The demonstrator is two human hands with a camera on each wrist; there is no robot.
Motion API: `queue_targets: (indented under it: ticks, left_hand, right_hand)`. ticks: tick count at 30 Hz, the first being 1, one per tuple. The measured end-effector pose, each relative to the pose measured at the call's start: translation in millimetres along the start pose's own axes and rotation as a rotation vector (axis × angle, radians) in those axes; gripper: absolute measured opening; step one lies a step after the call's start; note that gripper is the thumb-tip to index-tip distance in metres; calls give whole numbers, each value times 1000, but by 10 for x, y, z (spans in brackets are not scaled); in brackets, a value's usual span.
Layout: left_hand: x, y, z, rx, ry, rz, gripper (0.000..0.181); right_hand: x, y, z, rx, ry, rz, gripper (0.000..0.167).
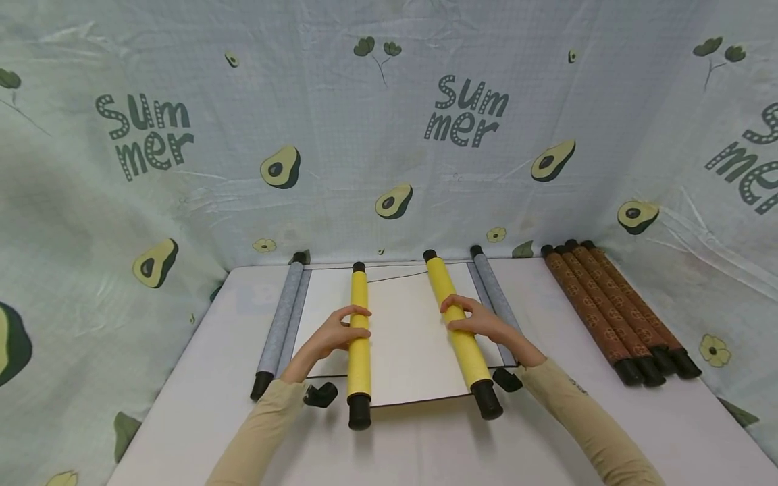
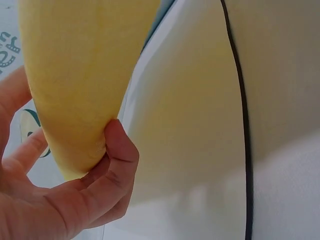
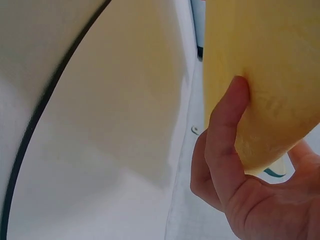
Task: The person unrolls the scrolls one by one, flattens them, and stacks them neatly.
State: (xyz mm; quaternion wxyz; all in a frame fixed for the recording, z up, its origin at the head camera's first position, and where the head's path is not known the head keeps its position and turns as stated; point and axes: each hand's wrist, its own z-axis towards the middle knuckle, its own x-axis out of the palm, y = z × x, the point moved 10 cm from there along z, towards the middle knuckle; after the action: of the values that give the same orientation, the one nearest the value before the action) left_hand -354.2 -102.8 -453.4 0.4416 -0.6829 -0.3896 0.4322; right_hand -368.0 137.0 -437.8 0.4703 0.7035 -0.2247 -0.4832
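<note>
Over the grey scroll (image 1: 281,324), left hand (image 1: 328,335) and right hand (image 1: 484,320) grip the outspread yellow scroll (image 1: 359,364), seemingly positioning it; next likely needs level lowering!

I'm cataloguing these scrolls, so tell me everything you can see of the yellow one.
The yellow scroll is open: two yellow rolls with black end caps, joined by a blank, paper-like white sheet with thin dark edges. The left hand grips the left roll, the right hand the right one, which slants, its near end farther right. It lies over the open grey scroll; whether they touch, I can't tell.
</note>
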Motion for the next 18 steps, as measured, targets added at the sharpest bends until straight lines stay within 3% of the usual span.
queue_targets:
  ticks: [9, 18]
  left_hand:
    - [-24, -10, -15, 9, 4, 14, 33]
    - [-51, 16, -2, 8, -7, 12, 41]
  right_hand:
    - [-8, 30, -22, 11, 8, -7, 24]
    - [0, -4, -35, 49, 6, 2, 31]
